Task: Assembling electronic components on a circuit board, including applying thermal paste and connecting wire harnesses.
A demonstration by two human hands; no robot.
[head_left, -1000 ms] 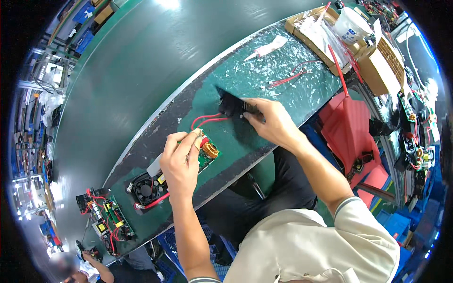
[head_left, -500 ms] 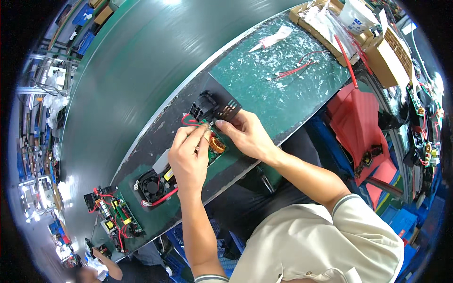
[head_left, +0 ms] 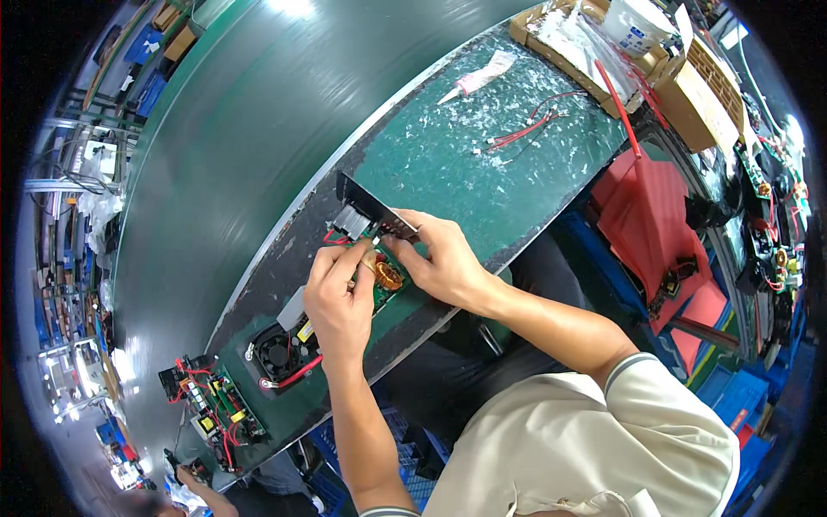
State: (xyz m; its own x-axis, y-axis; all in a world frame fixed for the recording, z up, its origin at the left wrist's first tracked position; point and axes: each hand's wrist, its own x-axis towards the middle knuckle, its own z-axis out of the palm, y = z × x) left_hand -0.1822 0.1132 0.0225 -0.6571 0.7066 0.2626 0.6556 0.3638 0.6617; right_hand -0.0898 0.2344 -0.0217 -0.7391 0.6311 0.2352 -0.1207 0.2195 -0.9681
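Note:
A black metal end panel (head_left: 366, 200) stands tilted up at the far end of a green circuit board (head_left: 398, 295). My right hand (head_left: 448, 263) grips the panel's near right end, with thumb and fingers closed about its edge. On the inner side of the panel is a grey and black socket block (head_left: 351, 222), with red wires (head_left: 334, 238) beside it. My left hand (head_left: 340, 289) is pinched over the board close to the panel; what lies between its fingertips is hidden. Next to these fingertips sits a copper-wound coil (head_left: 388, 276). A black fan (head_left: 277, 346) lies left of my left hand.
Another wired circuit board (head_left: 220, 409) lies at the lower left, near another person's hand (head_left: 185, 476). On the bench's right are a nozzled tube (head_left: 482, 77), red cables (head_left: 525, 133) and a cardboard tray (head_left: 560, 56). Red sheets (head_left: 642, 224) hang beyond the bench edge.
The panel has tipped up more steeply and turned, so its socket block now shows grey. My right hand has turned along with it. My left hand stays pinched at the board.

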